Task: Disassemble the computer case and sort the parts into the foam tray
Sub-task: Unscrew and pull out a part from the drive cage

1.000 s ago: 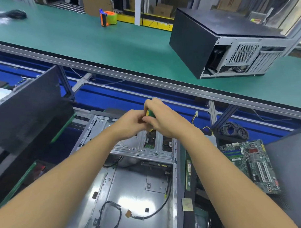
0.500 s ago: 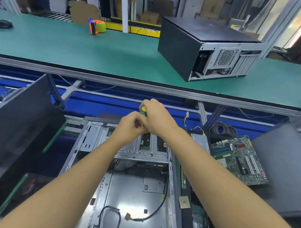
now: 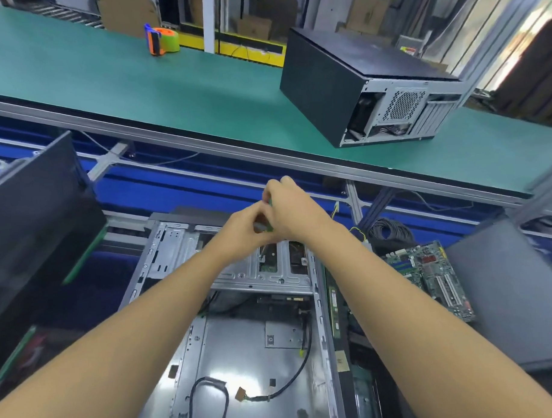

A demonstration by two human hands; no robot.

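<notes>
1. The open computer case (image 3: 235,344) is bare grey metal, smooth and shiny.
2. The green conveyor belt (image 3: 123,86) looks smooth and matt.
3. The closed computer case (image 3: 320,82) has matt black sides.
4. The tape dispenser (image 3: 155,41) is orange plastic.

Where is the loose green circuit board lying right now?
In the head view the green circuit board lies on the person's right, between the open metal case and a grey panel, with a coil of black cable behind it.

Green tool (image 3: 271,228) mostly inside right grip (image 3: 295,213)
</notes>
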